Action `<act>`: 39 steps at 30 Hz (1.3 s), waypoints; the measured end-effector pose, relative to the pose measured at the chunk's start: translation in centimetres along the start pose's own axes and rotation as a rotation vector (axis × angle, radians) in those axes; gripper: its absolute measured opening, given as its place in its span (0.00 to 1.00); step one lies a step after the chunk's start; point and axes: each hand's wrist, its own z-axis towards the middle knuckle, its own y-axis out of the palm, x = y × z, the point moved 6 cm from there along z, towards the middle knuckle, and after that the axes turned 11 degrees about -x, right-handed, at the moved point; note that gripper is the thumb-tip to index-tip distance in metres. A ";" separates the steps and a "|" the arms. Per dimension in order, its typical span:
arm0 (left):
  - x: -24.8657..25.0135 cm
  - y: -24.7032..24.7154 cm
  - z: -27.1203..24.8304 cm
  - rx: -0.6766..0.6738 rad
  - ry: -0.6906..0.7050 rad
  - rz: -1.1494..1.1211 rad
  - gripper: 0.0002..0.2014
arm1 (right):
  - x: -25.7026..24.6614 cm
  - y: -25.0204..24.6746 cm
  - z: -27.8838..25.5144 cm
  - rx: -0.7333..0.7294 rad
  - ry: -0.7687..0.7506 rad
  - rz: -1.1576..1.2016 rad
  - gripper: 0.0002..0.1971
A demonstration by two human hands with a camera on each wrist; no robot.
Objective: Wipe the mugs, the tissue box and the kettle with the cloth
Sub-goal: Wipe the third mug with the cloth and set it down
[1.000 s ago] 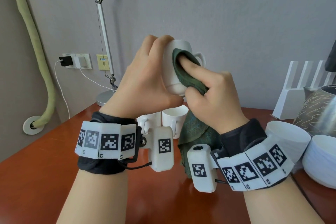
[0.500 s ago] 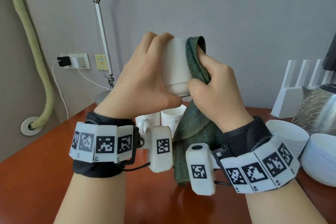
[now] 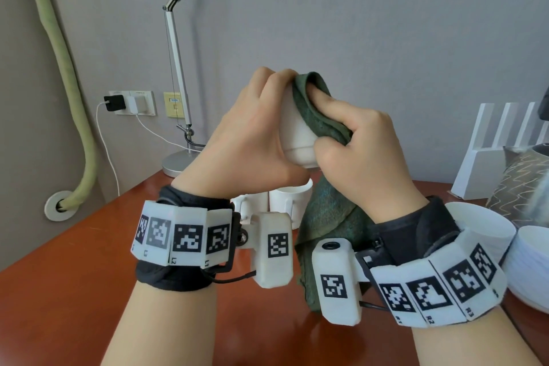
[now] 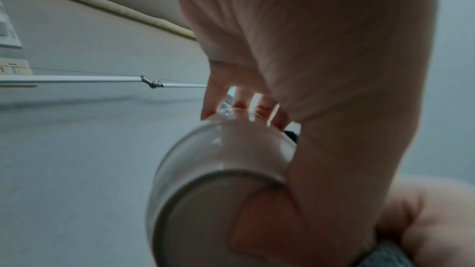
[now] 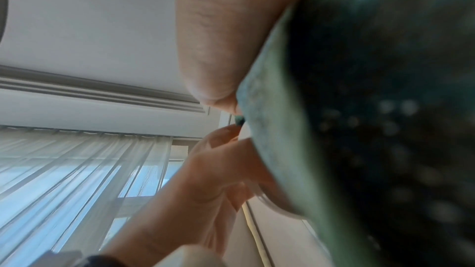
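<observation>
**Mug held aloft, cloth pressed to its side**

While both forearms rise from the bottom of the head view with wrists bent upward, the left hand grips a white mug in the air above the red-brown table. Its fingers curl over the mug's top edge and far side, and the thumb lies under the base; the left wrist view shows the mug from below, with fingertips spread against its wall. The right hand sits just beside it, fingers curled round a dark green cloth and pressing it against the mug's right side. One finger lies extended along the top fold, and the thumb is tucked near the mug's base. The rest of the cloth hangs down between the wrists. In the right wrist view the cloth fills most of the frame, blurred.

Two more white mugs stand on the table behind the wrists. At the right edge the patterned kettle stands behind a stack of white bowls.
</observation>
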 end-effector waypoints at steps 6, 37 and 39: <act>0.0 0.1 0.0 0.000 0.007 0.044 0.50 | 0.1 0.2 0.1 -0.008 0.081 0.026 0.39; -0.8 -0.7 -0.7 0.381 0.011 -0.219 0.44 | 2.1 2.0 0.5 -0.045 0.141 0.618 0.28; -0.3 -0.4 -0.5 0.367 0.028 -0.223 0.43 | 2.1 1.9 0.4 0.008 0.120 0.606 0.30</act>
